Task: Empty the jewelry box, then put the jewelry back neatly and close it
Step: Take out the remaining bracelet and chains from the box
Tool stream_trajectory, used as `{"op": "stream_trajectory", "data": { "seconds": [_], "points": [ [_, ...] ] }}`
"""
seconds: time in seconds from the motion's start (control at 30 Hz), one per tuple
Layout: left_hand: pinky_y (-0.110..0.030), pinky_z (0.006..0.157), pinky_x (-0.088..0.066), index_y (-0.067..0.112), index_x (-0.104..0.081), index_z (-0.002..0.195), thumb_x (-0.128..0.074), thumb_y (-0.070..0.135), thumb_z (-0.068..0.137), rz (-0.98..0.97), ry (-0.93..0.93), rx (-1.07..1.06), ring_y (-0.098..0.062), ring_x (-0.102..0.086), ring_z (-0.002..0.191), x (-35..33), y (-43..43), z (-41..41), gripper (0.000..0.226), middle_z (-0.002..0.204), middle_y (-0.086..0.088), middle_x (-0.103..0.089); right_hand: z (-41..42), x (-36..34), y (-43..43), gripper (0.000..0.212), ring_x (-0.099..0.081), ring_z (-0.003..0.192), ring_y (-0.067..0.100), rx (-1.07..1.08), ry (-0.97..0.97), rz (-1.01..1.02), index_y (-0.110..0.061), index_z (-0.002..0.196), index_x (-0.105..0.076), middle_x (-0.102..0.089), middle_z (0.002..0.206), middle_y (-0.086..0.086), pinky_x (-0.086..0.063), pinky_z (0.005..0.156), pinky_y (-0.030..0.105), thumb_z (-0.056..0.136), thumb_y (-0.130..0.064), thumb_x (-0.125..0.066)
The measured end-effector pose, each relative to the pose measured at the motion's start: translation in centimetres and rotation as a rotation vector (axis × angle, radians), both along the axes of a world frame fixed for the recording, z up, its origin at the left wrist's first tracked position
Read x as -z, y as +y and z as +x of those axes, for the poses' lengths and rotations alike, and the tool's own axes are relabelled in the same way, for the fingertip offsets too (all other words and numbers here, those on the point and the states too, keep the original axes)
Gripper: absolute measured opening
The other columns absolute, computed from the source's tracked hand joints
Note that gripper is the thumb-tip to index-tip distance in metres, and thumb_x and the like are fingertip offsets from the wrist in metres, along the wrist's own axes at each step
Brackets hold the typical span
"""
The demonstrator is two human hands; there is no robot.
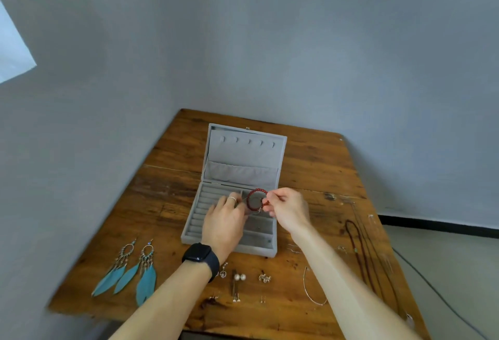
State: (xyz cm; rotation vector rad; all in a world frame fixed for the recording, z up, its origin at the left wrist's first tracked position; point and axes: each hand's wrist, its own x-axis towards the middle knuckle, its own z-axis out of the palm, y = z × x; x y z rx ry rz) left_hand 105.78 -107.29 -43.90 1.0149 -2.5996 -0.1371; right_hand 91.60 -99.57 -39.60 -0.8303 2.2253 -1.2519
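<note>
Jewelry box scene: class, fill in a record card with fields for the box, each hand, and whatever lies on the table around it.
box: grey jewelry box, lid open, on the wooden table
right hand: pinches a red bead bracelet above the box's right-side compartments
left hand: over the ring rolls, reaching toward the bracelet; grip unclear
table, left: two blue feather earrings
table, front: pearl earrings and other small pieces
table, right: long necklaces
</note>
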Motion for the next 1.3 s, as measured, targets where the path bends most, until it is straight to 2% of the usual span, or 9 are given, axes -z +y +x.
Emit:
{"op": "stream_trajectory", "data": {
  "seconds": [0.13,0.2,0.27,0.37,0.47,0.6,0.77,0.93,1.3],
  "points": [
    [-0.038,0.078,-0.055,0.021,-0.072,0.104,-0.068,0.037,0.09,0.003,0.005,-0.032,-0.022,-0.06,0.103,0.0,-0.1,0.5,0.022,0.118,0.0,-0.06,-0.3,1.2,-0.4,0.011,-0.065,0.096,0.013,-0.037,0.43,0.234,-0.025,0.1,-0.074,-0.069,0.104,-0.008,-0.048,0.082,0.025,0.096,-0.028,-0.063],
    [-0.038,0.076,-0.053,0.021,-0.074,0.101,-0.067,0.037,0.09,-0.019,-0.03,-0.038,-0.022,-0.06,0.102,-0.3,-0.1,0.4,0.021,0.118,0.0,-0.061,-0.2,1.5,-0.7,0.015,-0.062,0.099,0.018,-0.068,0.517,0.26,-0.023,0.105,-0.074,-0.059,0.109,-0.003,-0.042,0.08,0.023,0.096,-0.028,-0.063],
    [-0.037,0.08,-0.052,0.022,-0.073,0.105,-0.064,0.038,0.093,-0.01,-0.05,-0.052,-0.021,-0.059,0.107,-0.8,0.1,0.0,0.022,0.123,0.0,-0.059,-0.3,1.9,-0.9,0.018,-0.061,0.097,0.019,-0.094,0.572,0.281,-0.021,0.109,-0.074,-0.052,0.109,-0.002,-0.046,0.083,0.024,0.096,-0.028,-0.064],
    [-0.036,0.083,-0.051,0.022,-0.071,0.112,-0.057,0.038,0.097,0.005,-0.071,-0.075,-0.02,-0.056,0.114,-1.0,0.3,-0.3,0.026,0.13,0.001,-0.057,-0.8,2.2,-0.6,0.024,-0.062,0.102,0.021,-0.12,0.521,0.304,-0.023,0.117,-0.073,-0.055,0.112,0.0,-0.046,0.086,0.026,0.096,-0.03,-0.063],
    [-0.035,0.083,-0.05,0.022,-0.069,0.115,-0.054,0.038,0.099,-0.002,-0.086,-0.08,-0.02,-0.055,0.116,-1.2,0.5,-0.3,0.027,0.131,0.002,-0.057,-1.4,2.2,0.9,0.027,-0.06,0.108,0.017,-0.116,0.387,0.207,-0.028,0.121,-0.071,-0.062,0.116,-0.001,-0.04,0.087,0.022,0.097,-0.032,-0.061],
    [-0.035,0.079,-0.053,0.021,-0.07,0.113,-0.055,0.037,0.099,-0.018,-0.081,-0.061,-0.02,-0.058,0.112,-1.0,0.5,-0.2,0.026,0.127,0.001,-0.061,-1.6,2.4,3.6,0.03,-0.061,0.096,0.004,-0.155,0.326,0.106,-0.033,0.121,-0.071,-0.066,0.115,-0.01,-0.048,0.089,0.018,0.091,-0.033,-0.069],
    [-0.036,0.067,-0.057,0.02,-0.076,0.097,-0.07,0.031,0.09,-0.027,-0.056,-0.057,-0.021,-0.064,0.097,-0.8,0.3,0.2,0.014,0.108,0.002,-0.069,-1.1,1.8,3.9,0.022,-0.059,0.097,0.007,-0.289,0.508,0.163,-0.026,0.113,-0.075,-0.058,0.116,-0.011,-0.049,0.085,0.021,0.094,-0.03,-0.065],
    [-0.033,0.066,-0.056,0.025,-0.073,0.102,-0.06,0.024,0.094,-0.018,-0.117,-0.065,-0.018,-0.062,0.1,-2.0,0.8,0.0,0.016,0.109,0.005,-0.068,-0.1,1.4,2.8,0.019,-0.06,0.097,0.015,-0.306,0.647,0.253,-0.016,0.109,-0.074,-0.052,0.116,-0.006,-0.051,0.083,0.025,0.094,-0.022,-0.065],
    [-0.028,0.066,-0.05,0.024,-0.069,0.108,-0.052,0.023,0.099,-0.002,-0.232,-0.112,-0.017,-0.064,0.093,-3.1,1.9,-0.5,0.019,0.1,0.004,-0.067,1.1,1.9,2.9,0.028,-0.063,0.104,0.018,-0.249,0.613,0.265,-0.011,0.122,-0.069,-0.049,0.133,-0.001,-0.052,0.088,0.025,0.095,-0.017,-0.064]
  ]
}}
